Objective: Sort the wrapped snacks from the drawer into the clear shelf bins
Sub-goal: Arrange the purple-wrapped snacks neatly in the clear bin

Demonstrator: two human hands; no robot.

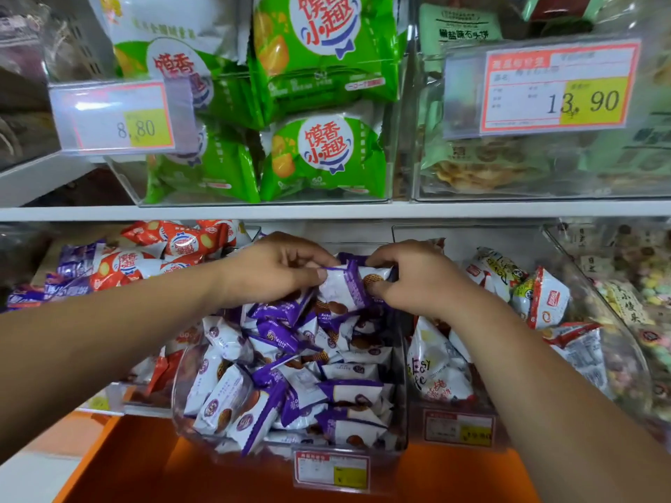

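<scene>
Both my hands hold one purple-and-white wrapped snack above the clear shelf bin in the middle of the lower shelf. My left hand pinches the wrapper's left end between thumb and fingers. My right hand grips its right end. The bin below is heaped with several snacks of the same purple-and-white kind. Whether the drawer is in view I cannot tell.
Orange and purple packs fill the bin to the left, white and red packs the bin to the right. Green packs sit in upper-shelf bins behind price tags. An orange surface lies below.
</scene>
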